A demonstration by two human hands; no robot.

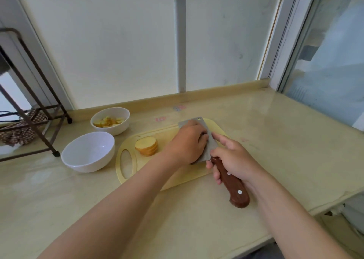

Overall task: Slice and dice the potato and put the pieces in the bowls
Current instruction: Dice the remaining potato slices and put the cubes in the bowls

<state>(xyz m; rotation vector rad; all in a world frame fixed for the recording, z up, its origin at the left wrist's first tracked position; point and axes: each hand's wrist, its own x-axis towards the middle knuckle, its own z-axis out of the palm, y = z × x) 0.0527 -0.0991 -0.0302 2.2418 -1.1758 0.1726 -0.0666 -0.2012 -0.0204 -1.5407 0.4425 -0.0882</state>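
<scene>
Gripping what, that right hand (230,160)?

The brown wooden handle of the cleaver (235,188). Its fingers wrap round the handle, and the forefinger lies out along the flat of the blade.

And the left hand (189,142)?

Knuckles up, fingers curled down against the blade's other side. Whatever it pins is hidden beneath it, so I cannot tell whether it has any potato in its hold.

Where is the potato you can see?

1 stack of slices (146,146) sits on the cutting board (177,180), just left of that hand. Diced pieces (109,121) lie in the far bowl (116,129). The near bowl (88,164), the other of the 2, shows nothing inside.

How will it handle?

My guess is firm, stiff and fairly light, with wet cut faces that slip. The slices will likely slide off each other. I would take the stack by its skin edge, flat face down on the board, fingertips tucked back from the blade.
</scene>
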